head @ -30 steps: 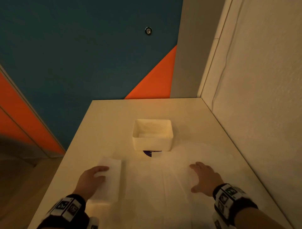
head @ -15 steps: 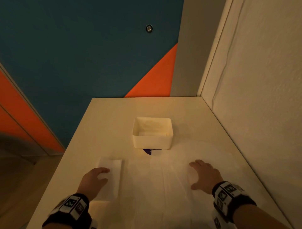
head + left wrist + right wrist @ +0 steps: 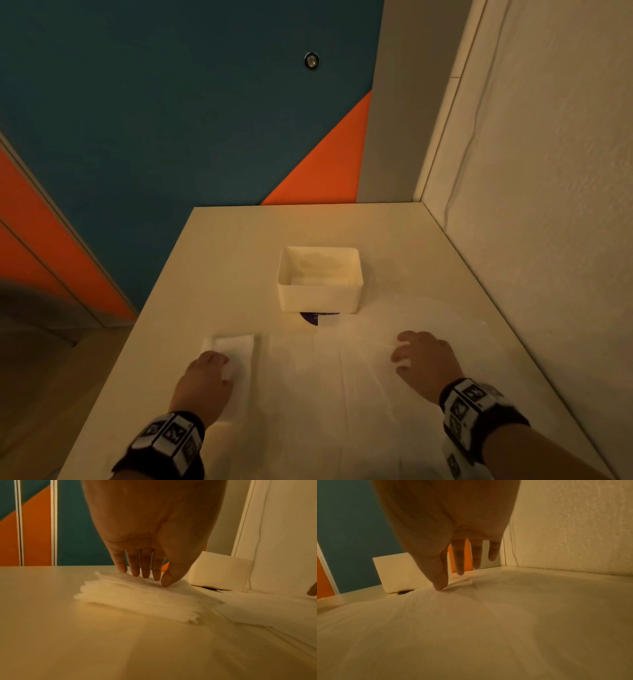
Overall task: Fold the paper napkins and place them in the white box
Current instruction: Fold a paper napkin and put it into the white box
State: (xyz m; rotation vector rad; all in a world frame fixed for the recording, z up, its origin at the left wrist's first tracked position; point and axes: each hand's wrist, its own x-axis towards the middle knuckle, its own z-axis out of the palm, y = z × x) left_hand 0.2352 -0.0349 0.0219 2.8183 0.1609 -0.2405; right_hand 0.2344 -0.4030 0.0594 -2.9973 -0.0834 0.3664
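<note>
The white box (image 3: 320, 298) stands in the middle of the table, with folded white paper lying inside. A stack of folded white napkins (image 3: 239, 349) (image 3: 142, 599) lies at the left. My left hand (image 3: 205, 380) (image 3: 145, 573) rests on it with straight fingers, tips pressing its far part. A large unfolded napkin sheet (image 3: 329, 387) (image 3: 471, 622) is spread flat between my hands. My right hand (image 3: 421, 356) (image 3: 453, 577) is spread over its right side, thumb tip touching the paper, the other fingers lifted slightly.
The pale table (image 3: 233, 260) ends at a rough white wall (image 3: 548, 205) on the right and a blue and orange wall (image 3: 171, 120) behind. A dark purple label (image 3: 313, 317) shows under the box's near edge. The table's left edge drops to the floor.
My left hand has slid back toward me along the folded stack, uncovering more of its far end. My right hand has stayed in place on the sheet.
</note>
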